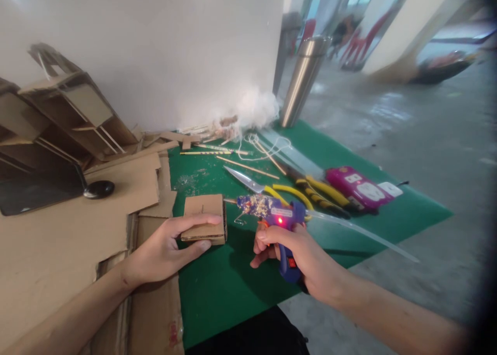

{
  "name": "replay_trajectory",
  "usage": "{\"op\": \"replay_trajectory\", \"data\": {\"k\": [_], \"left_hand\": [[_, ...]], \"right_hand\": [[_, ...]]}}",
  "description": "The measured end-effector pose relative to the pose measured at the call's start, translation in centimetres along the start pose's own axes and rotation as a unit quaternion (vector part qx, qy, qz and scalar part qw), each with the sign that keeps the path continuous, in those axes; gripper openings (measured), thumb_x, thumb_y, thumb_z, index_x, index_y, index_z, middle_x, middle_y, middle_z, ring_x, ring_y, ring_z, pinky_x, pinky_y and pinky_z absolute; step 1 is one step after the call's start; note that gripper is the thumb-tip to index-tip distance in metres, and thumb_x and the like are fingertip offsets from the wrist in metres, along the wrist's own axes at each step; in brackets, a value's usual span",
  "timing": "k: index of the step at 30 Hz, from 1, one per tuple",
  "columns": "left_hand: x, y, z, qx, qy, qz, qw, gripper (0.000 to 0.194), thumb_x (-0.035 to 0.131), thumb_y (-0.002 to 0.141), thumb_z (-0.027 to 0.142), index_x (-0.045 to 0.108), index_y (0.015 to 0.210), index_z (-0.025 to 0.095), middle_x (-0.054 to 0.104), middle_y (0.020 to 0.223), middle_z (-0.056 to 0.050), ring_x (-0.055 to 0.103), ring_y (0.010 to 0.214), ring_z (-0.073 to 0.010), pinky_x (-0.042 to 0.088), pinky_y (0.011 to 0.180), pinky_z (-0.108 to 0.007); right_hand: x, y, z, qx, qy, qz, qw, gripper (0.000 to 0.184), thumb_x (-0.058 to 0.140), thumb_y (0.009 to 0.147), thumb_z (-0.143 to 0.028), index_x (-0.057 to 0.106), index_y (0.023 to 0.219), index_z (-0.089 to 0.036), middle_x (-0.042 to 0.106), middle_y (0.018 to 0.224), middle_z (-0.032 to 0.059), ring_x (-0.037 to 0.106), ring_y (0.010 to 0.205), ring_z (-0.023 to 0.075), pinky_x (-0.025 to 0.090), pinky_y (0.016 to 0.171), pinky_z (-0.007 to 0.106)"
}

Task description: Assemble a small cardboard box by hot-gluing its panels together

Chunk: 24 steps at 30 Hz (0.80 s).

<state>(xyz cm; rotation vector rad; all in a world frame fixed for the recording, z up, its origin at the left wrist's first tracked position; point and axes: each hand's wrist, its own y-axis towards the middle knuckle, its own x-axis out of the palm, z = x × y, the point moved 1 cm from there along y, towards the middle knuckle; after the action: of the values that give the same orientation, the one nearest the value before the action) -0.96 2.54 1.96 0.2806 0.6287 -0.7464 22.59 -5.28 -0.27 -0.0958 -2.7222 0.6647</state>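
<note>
My left hand [174, 246] grips a small square cardboard box [204, 205], with the index finger laid over its top and the thumb along the near side. In my right hand [291, 246] is a blue glue gun [293, 215], fingers wrapped round its handle. A red light glows on the gun's body, and a clear glue stick [361, 231] sticks out of its back. The nozzle points left, close to the box's upper right edge; I cannot tell whether they touch. Scissors [248, 181] with yellow handles lie just behind the gun.
Cardboard sheets [77, 231] cover the left, with a black mouse [99, 189] and cardboard structures [77, 106] behind. Sticks [248, 167], string, white fluff [256, 109] and a steel flask [305, 80] stand farther back. Yellow-black pliers [318, 192] and a magenta power strip [357, 187] lie right on the green table [217, 298].
</note>
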Motion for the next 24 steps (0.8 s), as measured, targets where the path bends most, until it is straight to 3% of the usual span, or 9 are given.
{"op": "replay_trajectory", "data": {"k": [24], "left_hand": [[-0.05, -0.03, -0.01, -0.003, 0.005, -0.001, 1.0, 0.035, 0.063, 0.092, 0.025, 0.068, 0.126, 0.024, 0.074, 0.125, -0.005, 0.069, 0.117, -0.0238, 0.054, 0.105, -0.033]], "right_hand": [[0.44, -0.65, -0.58, 0.019, -0.002, -0.001, 1.0, 0.021, 0.074, 0.06, -0.033, 0.061, 0.052, -0.018, 0.057, 0.061, -0.0017, 0.067, 0.055, 0.019, 0.054, 0.06, 0.032]]}}
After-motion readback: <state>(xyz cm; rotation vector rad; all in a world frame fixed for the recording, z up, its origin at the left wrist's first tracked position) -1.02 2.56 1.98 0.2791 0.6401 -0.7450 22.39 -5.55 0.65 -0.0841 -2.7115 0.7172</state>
